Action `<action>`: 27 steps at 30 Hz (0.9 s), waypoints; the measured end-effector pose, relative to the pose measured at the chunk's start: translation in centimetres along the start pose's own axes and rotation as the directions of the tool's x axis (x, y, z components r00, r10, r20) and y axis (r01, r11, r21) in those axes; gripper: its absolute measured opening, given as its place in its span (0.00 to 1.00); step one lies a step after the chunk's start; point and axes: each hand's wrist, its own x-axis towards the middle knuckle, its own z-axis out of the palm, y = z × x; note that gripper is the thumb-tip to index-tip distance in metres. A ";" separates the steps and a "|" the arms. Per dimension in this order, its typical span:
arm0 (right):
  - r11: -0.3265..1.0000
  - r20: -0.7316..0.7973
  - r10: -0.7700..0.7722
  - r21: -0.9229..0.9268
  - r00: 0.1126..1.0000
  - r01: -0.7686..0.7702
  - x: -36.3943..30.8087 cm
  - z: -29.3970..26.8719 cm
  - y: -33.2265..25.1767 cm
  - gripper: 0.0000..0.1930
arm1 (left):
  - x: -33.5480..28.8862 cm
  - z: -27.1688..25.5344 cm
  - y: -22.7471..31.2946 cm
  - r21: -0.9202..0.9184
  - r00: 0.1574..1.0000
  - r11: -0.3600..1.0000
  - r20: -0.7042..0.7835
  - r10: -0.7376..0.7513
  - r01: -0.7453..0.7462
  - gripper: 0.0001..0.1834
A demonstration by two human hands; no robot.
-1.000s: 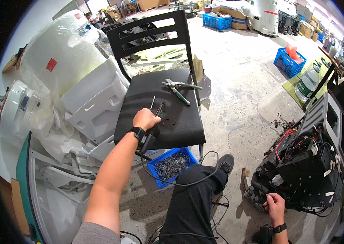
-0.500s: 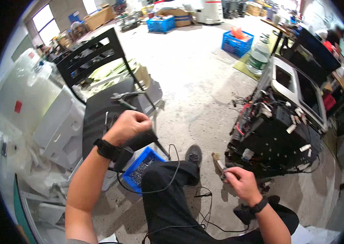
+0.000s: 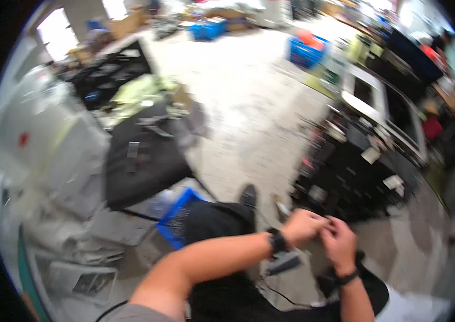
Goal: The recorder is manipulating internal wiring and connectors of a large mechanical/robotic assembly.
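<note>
My left hand and my right hand meet at the fingertips, low and right of centre. Both are closed in a pinch. Whatever lies between the fingers is small, dark and blurred, too unclear to name. Just beyond them on the floor stands a black machine part with loose wires and white connectors along its top. A dark wristband circles my left wrist, and a dark box shows below it.
On the left, a black chair holds pliers. Beside my knee is a blue crate of small dark pieces. White panels lean at far left. A water bottle and another blue crate stand farther back.
My left hand has swung from over the chair across to the right, joining my right hand. My right hand has shifted slightly right. The view has moved and blurred.
</note>
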 end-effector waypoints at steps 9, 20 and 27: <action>0.985 -0.024 0.174 -0.005 0.985 -0.174 -2.7 0.8 9.0 0.15 | 2.9 3.2 -3.9 0.108 0.961 0.956 0.014 -0.277 0.274 0.14; 0.787 0.151 0.569 -0.384 0.808 -0.483 -2.5 -0.3 30.2 0.15 | 7.8 -1.0 3.1 0.846 0.973 0.510 0.041 0.229 -0.155 0.15; 0.762 0.209 0.499 -0.569 0.841 -0.311 -0.2 3.3 34.0 0.14 | 8.6 -3.2 2.0 0.884 0.951 0.437 0.026 0.307 -0.165 0.11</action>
